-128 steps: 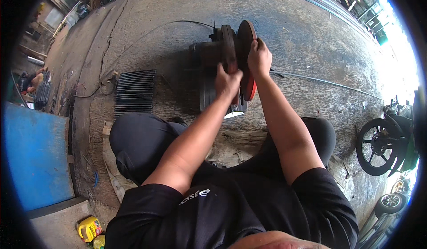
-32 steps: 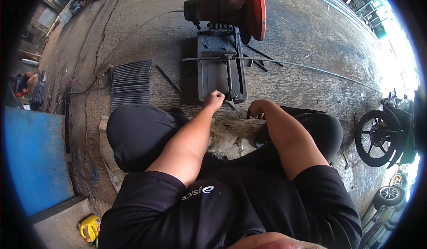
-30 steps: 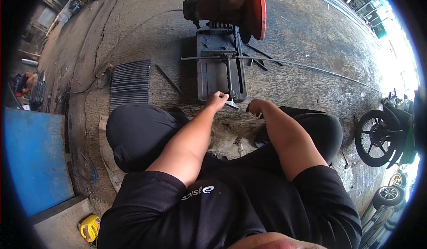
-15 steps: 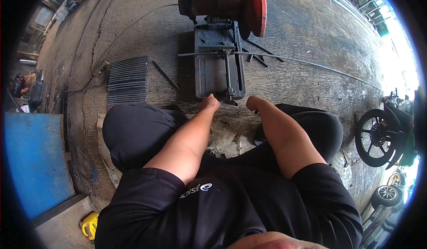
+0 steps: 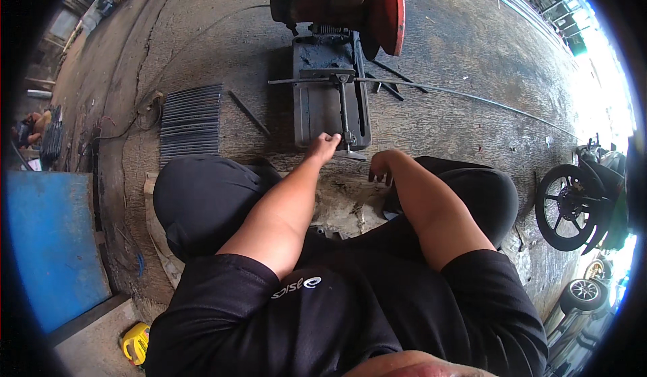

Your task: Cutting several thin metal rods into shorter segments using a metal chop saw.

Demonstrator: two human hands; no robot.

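Observation:
A red and black chop saw stands on the floor in front of me, its dark metal base toward me. A long thin metal rod lies across the base at the clamp, whose screw runs toward me and ends in a crank handle. My left hand is at the base's near edge, its fingertips beside the screw block; whether they touch it is unclear. To the right of the crank handle, apart from it, my right hand hangs with fingers loosely bent and apart, holding nothing visible.
A row of cut dark rods lies left of the saw, near a single loose piece. More short bars rest right of the base. A blue panel, a yellow tape measure and a motorcycle are around me.
My left hand has moved slightly up and right toward the screw block, its fingers reaching out. My right hand's fingers have loosened and dropped. The crank handle has turned to another angle.

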